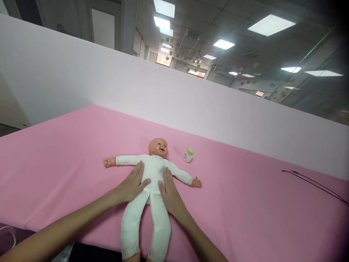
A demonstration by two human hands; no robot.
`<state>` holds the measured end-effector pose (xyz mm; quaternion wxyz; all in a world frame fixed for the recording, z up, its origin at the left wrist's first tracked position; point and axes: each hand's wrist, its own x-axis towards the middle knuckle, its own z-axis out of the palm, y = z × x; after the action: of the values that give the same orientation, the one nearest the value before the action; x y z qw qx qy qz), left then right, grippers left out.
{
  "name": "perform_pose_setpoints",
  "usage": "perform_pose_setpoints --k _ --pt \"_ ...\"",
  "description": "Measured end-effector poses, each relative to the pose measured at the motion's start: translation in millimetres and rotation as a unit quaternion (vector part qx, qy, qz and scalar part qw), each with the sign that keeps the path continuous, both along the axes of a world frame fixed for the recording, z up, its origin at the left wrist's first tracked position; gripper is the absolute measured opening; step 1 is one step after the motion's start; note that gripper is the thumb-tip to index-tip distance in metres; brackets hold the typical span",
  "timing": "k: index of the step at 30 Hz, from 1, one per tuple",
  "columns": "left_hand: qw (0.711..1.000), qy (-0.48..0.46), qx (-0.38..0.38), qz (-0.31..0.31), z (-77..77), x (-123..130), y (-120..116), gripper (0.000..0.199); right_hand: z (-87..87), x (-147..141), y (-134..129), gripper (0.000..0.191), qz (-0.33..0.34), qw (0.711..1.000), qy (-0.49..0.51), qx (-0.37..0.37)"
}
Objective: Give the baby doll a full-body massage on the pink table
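Pink cloth (68, 163): left hand (131, 185) and right hand (170, 194) flat, apart, fingers spread, either side of doll (152, 174) torso; bottle (188, 155) near its head.

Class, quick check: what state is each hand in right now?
Left hand: open, flat on the baby doll, gripping nothing.
Right hand: open, flat against the doll's waist, gripping nothing.

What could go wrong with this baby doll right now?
The legs of the baby doll reach the near edge of the pink-covered table, so the doll might slip off if the left hand or right hand pushes it that way. The small green-capped bottle sits close beside the doll's head, so a moving hand or doll arm might knock it.
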<state>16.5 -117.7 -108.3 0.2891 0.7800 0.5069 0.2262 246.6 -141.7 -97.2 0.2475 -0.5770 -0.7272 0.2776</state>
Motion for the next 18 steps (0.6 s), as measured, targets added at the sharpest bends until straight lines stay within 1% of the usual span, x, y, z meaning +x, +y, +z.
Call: perform_pose_setpoints --k 2,4,5,7,9,12,14,16,18 --pt "0.998 0.013 0.037 -0.041 5.9 9 -10 0.087 3.9 -6 -7 0.076 0.041 0.999 -0.017 0.01" --pt "0.993 0.026 0.085 -0.076 11.9 23 -10 0.083 6.8 -13 -1 0.072 0.08 0.996 -0.026 0.034" --pt "0.991 0.031 0.103 -0.082 14.2 31 -6 0.082 7.5 -15 6 0.07 0.089 0.995 -0.027 0.046" --pt "0.989 0.036 0.125 -0.073 16.1 43 8 0.081 7.6 -17 24 0.069 0.077 0.994 -0.032 0.068" --pt "0.99 0.033 0.128 -0.04 15.2 48 25 0.08 5.8 -15 42 0.07 0.041 0.995 -0.041 0.087" --pt "0.995 0.029 0.1 0.005 12.0 39 45 0.086 0.3 -7 57 0.075 -0.019 0.994 -0.044 0.098" --pt "0.997 0.023 0.067 0.017 11.0 25 46 0.091 -4.1 2 59 0.078 -0.047 0.993 -0.044 0.101" --pt "0.999 0.019 0.03 0.019 12.5 8 35 0.093 -7.2 16 56 0.078 -0.054 0.991 -0.062 0.104" --pt "1.0 0.018 0.004 0.021 16.2 -11 9 0.089 -6.9 37 51 0.074 -0.061 0.988 -0.096 0.106"
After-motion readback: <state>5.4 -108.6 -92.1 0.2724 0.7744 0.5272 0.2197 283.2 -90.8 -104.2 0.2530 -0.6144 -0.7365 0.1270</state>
